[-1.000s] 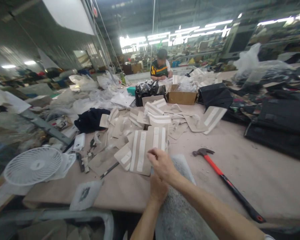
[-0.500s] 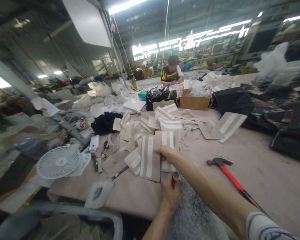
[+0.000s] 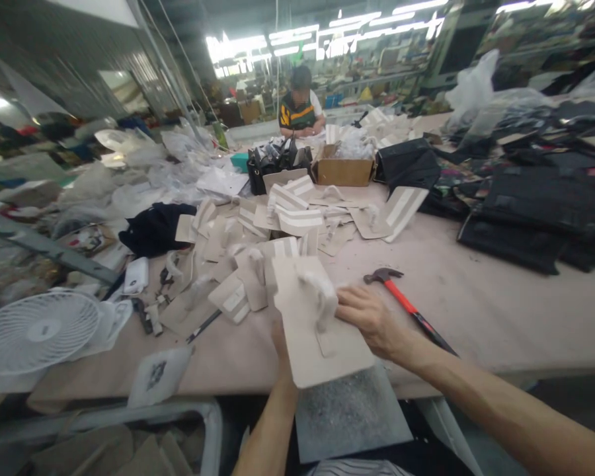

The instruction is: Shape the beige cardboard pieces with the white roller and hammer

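A beige panel [image 3: 322, 357] with a curved, plastic-wrapped handle [image 3: 322, 294] is held tilted above the front of the table. My right hand [image 3: 369, 320] is closed on its right side, beside the handle. My left hand [image 3: 279, 340] is mostly hidden behind the panel's left edge; its fingers do not show. Below the panel lies a grey speckled slab [image 3: 350, 416]. Behind it on the table spreads a heap of similar beige panels [image 3: 248, 277], some with white stripes.
A hammer [image 3: 401, 297] with a red and black handle lies to the right. At left are a white fan [image 3: 39, 330], a dark slim tool [image 3: 203, 326] and a small plastic bag [image 3: 158, 375]. Black bags [image 3: 540, 205] lie far right. A person [image 3: 300, 109] sits across the table.
My right hand has lifted a panel from the heap and brought it nearer, its handle side now facing up. My left hand, which held a small cylindrical object, has gone behind it. The view has shifted right.
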The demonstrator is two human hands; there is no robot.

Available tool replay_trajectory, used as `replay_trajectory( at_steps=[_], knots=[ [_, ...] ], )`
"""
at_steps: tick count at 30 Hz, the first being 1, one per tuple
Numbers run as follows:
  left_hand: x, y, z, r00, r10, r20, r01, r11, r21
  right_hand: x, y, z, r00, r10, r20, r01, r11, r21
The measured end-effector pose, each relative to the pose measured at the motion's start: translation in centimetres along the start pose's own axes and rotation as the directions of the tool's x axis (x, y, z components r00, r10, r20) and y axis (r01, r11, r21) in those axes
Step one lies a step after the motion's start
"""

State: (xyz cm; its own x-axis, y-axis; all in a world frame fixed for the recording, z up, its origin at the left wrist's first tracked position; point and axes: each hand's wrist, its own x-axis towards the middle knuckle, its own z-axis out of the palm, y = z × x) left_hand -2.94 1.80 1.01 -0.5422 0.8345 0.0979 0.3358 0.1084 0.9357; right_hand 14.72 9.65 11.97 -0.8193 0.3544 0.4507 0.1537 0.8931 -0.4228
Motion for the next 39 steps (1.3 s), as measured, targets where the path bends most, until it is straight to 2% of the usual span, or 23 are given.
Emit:
replay_trajectory(
  at_steps=[1, 3, 5, 6, 9, 11, 13, 16, 19, 21, 23, 24, 27, 32, 34, 36, 37, 38, 39],
  knots=[
    [0.0, -0.3, -0.1, 0.996, -0.022, -0.081, 0.018, 0.998, -0.057, -2.6, 0.4, 0.9, 0.998, 0.009, 0.067, -0.006, 0.998, -0.058],
    [0.0, -0.9, -0.2, 0.962, -0.097, -0.255, 0.036, 0.972, -0.234, -7.0, 1.3, 2.9, 0.982, 0.041, 0.184, -0.017, 0.991, -0.134],
    [0.2, -1.3, -0.5, 0.931, -0.16, -0.327, 0.023, 0.922, -0.387, -9.7, 1.9, 4.5, 0.966, 0.099, 0.238, -0.058, 0.983, -0.175],
    [0.4, -1.2, -0.6, 0.932, -0.172, -0.32, 0.017, 0.901, -0.434, -10.4, 2.0, 5.0, 0.961, 0.127, 0.246, -0.083, 0.979, -0.184],
    [1.4, -0.4, -0.5, 0.971, -0.144, -0.192, 0.034, 0.873, -0.486, -11.0, 1.6, 5.3, 0.958, 0.18, 0.224, -0.137, 0.972, -0.192],
    [2.1, 0.6, 0.1, 0.994, -0.092, -0.06, 0.051, 0.874, -0.484, -10.9, 1.0, 5.2, 0.959, 0.193, 0.208, -0.153, 0.969, -0.192],
    [2.8, 1.4, 0.9, 0.998, -0.032, 0.057, 0.054, 0.894, -0.445, -10.8, 0.4, 5.0, 0.956, 0.208, 0.205, -0.169, 0.967, -0.192],
    [3.3, 1.8, 2.2, 0.984, 0.018, 0.175, 0.054, 0.917, -0.396, -10.8, -0.4, 4.5, 0.947, 0.23, 0.224, -0.195, 0.966, -0.168],
    [3.4, 1.4, 2.9, 0.975, 0.031, 0.221, 0.054, 0.929, -0.366, -10.7, -0.5, 3.6, 0.931, 0.246, 0.269, -0.221, 0.968, -0.119],
    [3.3, 1.1, 3.0, 0.975, 0.035, 0.219, 0.046, 0.933, -0.356, -10.9, 0.2, 2.9, 0.932, 0.262, 0.25, -0.239, 0.964, -0.119],
    [3.3, 1.0, 2.9, 0.977, 0.036, 0.212, 0.04, 0.938, -0.344, -11.5, 1.4, 2.3, 0.931, 0.341, 0.134, -0.315, 0.932, -0.178],
    [3.3, 1.0, 2.9, 0.977, 0.039, 0.212, 0.034, 0.943, -0.33, -11.9, 2.2, 2.1, 0.913, 0.404, 0.05, -0.385, 0.896, -0.223],
    [3.3, 1.0, 2.8, 0.971, 0.07, 0.227, -0.006, 0.962, -0.274, -13.3, 4.4, 1.5, 0.789, 0.598, -0.142, -0.604, 0.714, -0.354],
    [3.3, 1.2, 2.7, 0.965, 0.108, 0.24, -0.049, 0.97, -0.239, -14.1, 6.0, 0.6, 0.636, 0.753, -0.168, -0.705, 0.48, -0.522],
    [3.4, 1.3, 2.6, 0.958, 0.12, 0.262, -0.058, 0.971, -0.23, -13.8, 6.2, 0.1, 0.532, 0.828, -0.178, -0.77, 0.385, -0.509],
    [3.7, 1.3, 2.5, 0.945, 0.124, 0.303, -0.059, 0.974, -0.218, -13.2, 6.5, -0.6, 0.382, 0.91, -0.16, -0.878, 0.304, -0.369],
    [3.9, 1.4, 2.5, 0.937, 0.124, 0.325, -0.055, 0.975, -0.215, -12.8, 6.6, -1.0, 0.286, 0.952, -0.109, -0.943, 0.259, -0.21],
    [4.2, 1.4, 2.5, 0.928, 0.125, 0.35, -0.05, 0.976, -0.213, -12.3, 6.7, -1.4, 0.198, 0.98, -0.013, -0.98, 0.197, -0.008],
    [4.5, 1.5, 2.5, 0.918, 0.128, 0.374, -0.048, 0.975, -0.215, -11.8, 6.7, -1.7, 0.138, 0.984, 0.11, -0.974, 0.115, 0.194]
  ],
)
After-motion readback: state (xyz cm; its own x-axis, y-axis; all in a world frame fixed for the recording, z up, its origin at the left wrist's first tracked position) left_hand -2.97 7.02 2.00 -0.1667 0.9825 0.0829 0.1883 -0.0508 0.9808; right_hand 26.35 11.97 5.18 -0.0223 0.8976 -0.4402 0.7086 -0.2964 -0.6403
